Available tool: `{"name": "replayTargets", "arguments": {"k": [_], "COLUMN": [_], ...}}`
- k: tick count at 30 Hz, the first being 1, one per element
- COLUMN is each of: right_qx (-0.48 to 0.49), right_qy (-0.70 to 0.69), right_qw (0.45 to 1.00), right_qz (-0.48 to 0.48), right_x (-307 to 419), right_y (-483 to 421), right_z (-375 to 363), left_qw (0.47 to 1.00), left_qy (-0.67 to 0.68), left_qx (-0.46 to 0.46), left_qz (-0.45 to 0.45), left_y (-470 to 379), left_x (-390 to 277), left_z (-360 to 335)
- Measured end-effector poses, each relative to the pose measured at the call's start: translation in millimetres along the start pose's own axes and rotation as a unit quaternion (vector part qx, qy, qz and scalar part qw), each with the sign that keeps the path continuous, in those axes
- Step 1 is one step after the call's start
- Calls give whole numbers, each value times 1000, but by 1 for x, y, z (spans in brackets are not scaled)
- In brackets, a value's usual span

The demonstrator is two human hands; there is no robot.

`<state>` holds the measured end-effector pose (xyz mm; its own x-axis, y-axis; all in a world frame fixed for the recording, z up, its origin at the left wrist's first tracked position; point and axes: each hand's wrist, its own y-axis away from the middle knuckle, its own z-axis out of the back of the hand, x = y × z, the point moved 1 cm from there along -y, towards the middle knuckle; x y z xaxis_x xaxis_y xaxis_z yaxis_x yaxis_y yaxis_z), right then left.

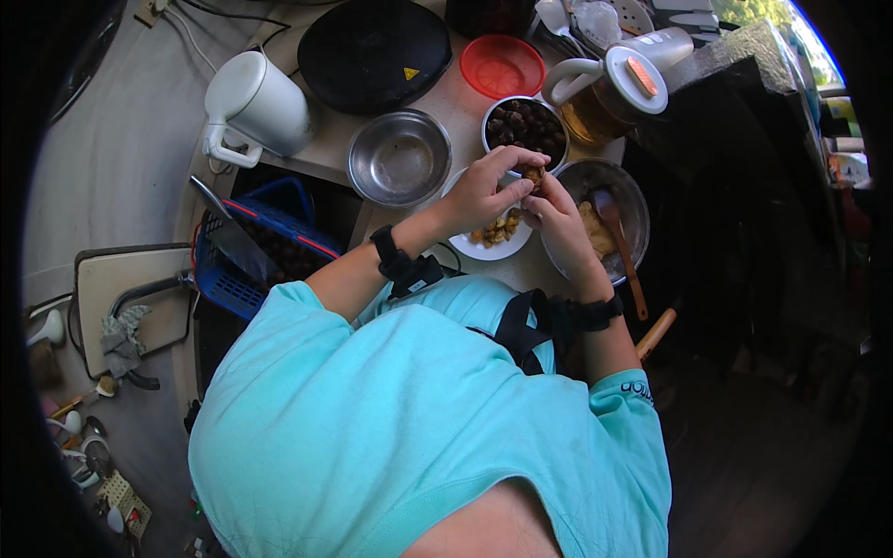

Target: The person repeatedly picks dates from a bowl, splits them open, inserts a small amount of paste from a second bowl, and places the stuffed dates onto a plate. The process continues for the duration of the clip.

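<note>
Both my hands meet over a white plate [464,245], with a brown chestnut [534,176] between the fingertips. My left hand [485,183] has thumb and fingers around it from the left. From the right, my right hand [558,213] pinches the same chestnut, though its inner fingers are partly hidden. Yellowish peeled chestnut pieces [497,230] lie on the plate. Just beyond my fingers sits a bowl [486,115] full of dark, unpeeled chestnuts [524,127]. To the right, a metal bowl [638,202] holds a pale doughy mass [594,230] and a wooden spatula [619,240].
A stainless steel basin [401,164], a red plastic bowl [501,66] and a black electric griddle [377,56] stand farther back. A white pitcher [261,104] is left, a glass teapot [600,104] right. Across a blue basket [244,296] lies a large knife [237,247], near a faucet [150,282].
</note>
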<state>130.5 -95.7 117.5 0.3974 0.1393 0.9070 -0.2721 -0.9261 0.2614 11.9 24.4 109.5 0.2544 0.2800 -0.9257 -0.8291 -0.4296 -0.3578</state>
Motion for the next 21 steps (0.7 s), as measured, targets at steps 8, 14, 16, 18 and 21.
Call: {"name": "replayTargets", "arguments": {"k": [8, 14, 16, 18, 21], "right_qx": [50, 78, 29, 11, 26], "right_qy": [-137, -54, -74, -97, -126], "right_qw": [988, 994, 994, 992, 990], "right_qz": [-49, -56, -73, -76, -56], "right_x": [-10, -14, -17, -19, -17], "right_y": [3, -2, 0, 2, 3], "right_z": [9, 15, 14, 11, 7], "left_qw": [999, 987, 981, 980, 978], "left_qy": [-35, -138, -164, -165, -168], "left_qx": [17, 50, 56, 61, 35], "left_qz": [-5, -66, -91, -88, -122], "left_y": [2, 5, 5, 3, 3], "left_x": [-3, -10, -10, -9, -7], "left_z": [7, 7, 7, 7, 5]}}
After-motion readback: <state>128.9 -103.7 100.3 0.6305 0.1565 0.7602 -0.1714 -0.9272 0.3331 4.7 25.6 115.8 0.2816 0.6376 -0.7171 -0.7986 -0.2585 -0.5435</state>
